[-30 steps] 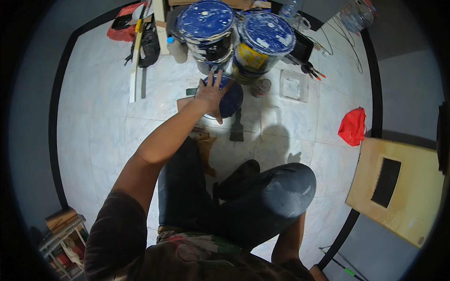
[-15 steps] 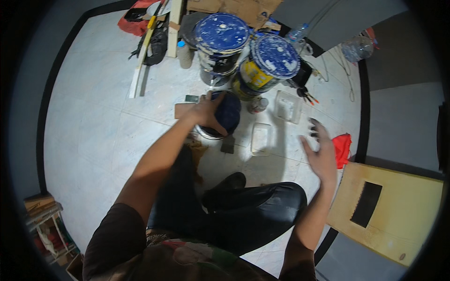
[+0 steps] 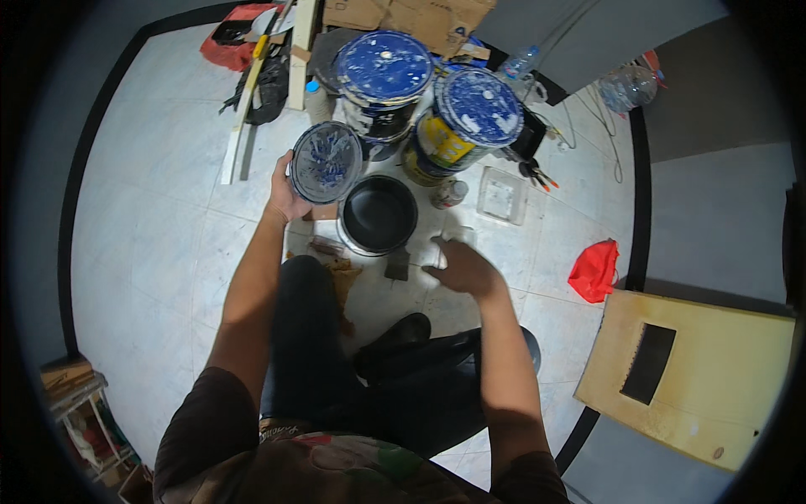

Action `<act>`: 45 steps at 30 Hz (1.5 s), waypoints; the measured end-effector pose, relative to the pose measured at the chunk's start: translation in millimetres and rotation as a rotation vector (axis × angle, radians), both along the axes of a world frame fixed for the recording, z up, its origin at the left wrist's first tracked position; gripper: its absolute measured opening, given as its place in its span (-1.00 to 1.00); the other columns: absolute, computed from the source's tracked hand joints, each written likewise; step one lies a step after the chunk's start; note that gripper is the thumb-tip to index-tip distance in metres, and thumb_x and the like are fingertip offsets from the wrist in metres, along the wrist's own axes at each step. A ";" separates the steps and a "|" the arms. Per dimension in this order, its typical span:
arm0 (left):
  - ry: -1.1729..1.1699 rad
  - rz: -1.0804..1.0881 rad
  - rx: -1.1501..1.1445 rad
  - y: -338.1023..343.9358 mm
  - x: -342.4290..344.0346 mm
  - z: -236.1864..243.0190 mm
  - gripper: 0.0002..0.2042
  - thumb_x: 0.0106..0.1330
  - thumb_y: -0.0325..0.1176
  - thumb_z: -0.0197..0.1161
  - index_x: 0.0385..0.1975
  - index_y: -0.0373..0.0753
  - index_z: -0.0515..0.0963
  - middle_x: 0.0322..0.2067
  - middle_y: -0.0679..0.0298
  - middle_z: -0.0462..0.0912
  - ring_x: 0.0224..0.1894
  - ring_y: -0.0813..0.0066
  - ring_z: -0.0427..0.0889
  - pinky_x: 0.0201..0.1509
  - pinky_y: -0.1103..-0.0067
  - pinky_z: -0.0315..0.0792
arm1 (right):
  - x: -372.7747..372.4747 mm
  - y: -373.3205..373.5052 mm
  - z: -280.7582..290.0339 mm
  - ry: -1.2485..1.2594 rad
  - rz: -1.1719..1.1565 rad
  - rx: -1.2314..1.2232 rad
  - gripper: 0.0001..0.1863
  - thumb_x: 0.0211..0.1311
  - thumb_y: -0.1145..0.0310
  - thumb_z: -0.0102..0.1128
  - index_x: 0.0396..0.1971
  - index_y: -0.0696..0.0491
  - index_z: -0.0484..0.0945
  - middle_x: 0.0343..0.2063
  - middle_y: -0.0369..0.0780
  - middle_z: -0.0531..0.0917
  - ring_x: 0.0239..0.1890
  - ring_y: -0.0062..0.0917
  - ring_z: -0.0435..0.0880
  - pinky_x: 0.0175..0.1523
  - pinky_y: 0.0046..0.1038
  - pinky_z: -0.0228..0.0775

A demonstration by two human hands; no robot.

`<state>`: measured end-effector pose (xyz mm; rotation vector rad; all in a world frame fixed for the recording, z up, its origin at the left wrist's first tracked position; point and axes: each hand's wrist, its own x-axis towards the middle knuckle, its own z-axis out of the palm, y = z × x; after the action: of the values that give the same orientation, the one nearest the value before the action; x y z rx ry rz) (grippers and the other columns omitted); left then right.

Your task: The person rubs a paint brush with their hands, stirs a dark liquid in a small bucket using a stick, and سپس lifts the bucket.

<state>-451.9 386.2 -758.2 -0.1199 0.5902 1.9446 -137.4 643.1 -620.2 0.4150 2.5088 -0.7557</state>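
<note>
A round lid, its upturned face grey with smeared blue paint, is gripped at its left rim by my left hand. Just below and right of it, an uncovered round bucket shows a dark inside. My right hand has its fingers apart, above the floor beside a small clear tray, which it partly hides. Around the bucket are a putty knife, a brown board and a small can.
Stacked blue-lidded paint buckets, a bottle and long boards stand behind. At right are a clear tray, brushes, a red cloth and a yellowish panel.
My left hand has lifted the lid off the bucket, up and leftward, uncovering the dark inside. My right hand has come in toward the bucket from the right.
</note>
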 end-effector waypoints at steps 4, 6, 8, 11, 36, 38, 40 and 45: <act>-0.128 0.284 -0.037 -36.4 13.5 -6.4 0.01 0.36 0.51 -0.04 0.52 -0.30 0.31 0.49 -0.07 0.35 0.52 -0.09 0.33 0.62 -0.01 0.13 | -20.8 -3.9 10.4 0.209 -0.104 0.097 -0.29 0.41 0.01 0.30 0.37 0.17 0.39 0.06 0.18 0.64 0.13 0.07 0.66 0.23 0.00 0.52; -0.151 0.421 -0.043 -56.2 22.1 -20.6 0.05 0.32 0.56 -0.03 0.55 -0.27 0.26 0.54 -0.06 0.27 0.56 -0.12 0.25 0.61 -0.10 0.08 | -26.9 -9.3 17.2 0.177 -0.087 0.078 -0.29 0.41 0.03 0.29 0.39 0.16 0.38 0.08 0.18 0.62 0.15 0.06 0.66 0.25 -0.01 0.52; -0.135 0.499 -0.109 -79.2 31.4 -37.6 0.06 0.31 0.58 -0.05 0.55 -0.26 0.28 0.53 -0.04 0.29 0.54 -0.09 0.27 0.63 -0.05 0.09 | -32.1 -20.8 24.7 0.040 -0.021 0.043 -0.28 0.41 0.04 0.29 0.41 0.15 0.37 0.09 0.18 0.61 0.17 0.05 0.64 0.26 -0.01 0.51; -0.187 0.600 -0.222 -110.1 42.7 -45.9 0.02 0.31 0.57 -0.03 0.50 -0.25 0.35 0.49 -0.02 0.36 0.51 -0.07 0.33 0.62 -0.02 0.13 | -39.3 -38.4 29.0 -0.055 0.041 -0.025 -0.26 0.40 0.05 0.30 0.43 0.15 0.36 0.13 0.18 0.61 0.21 0.05 0.63 0.28 -0.02 0.51; 1.057 0.326 -1.445 -150.6 117.3 -80.3 0.06 0.24 0.10 0.57 0.51 -0.53 0.17 0.46 -0.30 0.28 0.54 -0.09 0.27 0.63 0.26 0.13 | -1.7 -5.1 75.4 0.171 -0.154 0.021 -0.26 0.41 0.01 0.31 0.41 0.17 0.41 0.24 0.11 0.58 0.34 -0.04 0.54 0.45 -0.14 0.35; 1.227 0.214 -1.309 -148.2 139.1 -40.5 -0.01 0.28 0.04 0.55 0.51 -0.50 0.18 0.46 -0.28 0.29 0.57 -0.10 0.20 0.64 0.24 0.08 | 0.9 -12.9 93.5 0.182 -0.172 -0.045 -0.26 0.41 0.02 0.32 0.42 0.17 0.40 0.27 0.11 0.57 0.36 -0.04 0.52 0.47 -0.14 0.33; 1.424 0.035 -1.278 -143.3 160.4 -11.1 -0.01 0.25 0.07 0.55 0.51 -0.43 0.22 0.44 -0.27 0.32 0.56 -0.13 0.21 0.62 0.20 0.11 | 10.9 -18.9 97.8 0.211 -0.195 -0.054 -0.30 0.39 0.06 0.33 0.38 0.17 0.42 0.21 0.11 0.59 0.31 -0.02 0.55 0.41 -0.11 0.36; 1.576 -0.644 -1.459 -120.6 190.5 32.3 -0.01 0.19 0.24 0.50 0.50 -0.29 0.31 0.45 -0.18 0.35 0.54 -0.16 0.24 0.58 0.08 0.19 | 49.2 -29.2 100.8 0.348 -0.292 -0.021 -0.37 0.36 0.11 0.35 0.30 0.16 0.48 0.06 0.13 0.65 0.21 0.03 0.61 0.30 -0.06 0.45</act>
<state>-261.4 265.5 -725.9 0.6766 2.5260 0.2842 -88.2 614.0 -519.3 0.7067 2.7927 -1.0421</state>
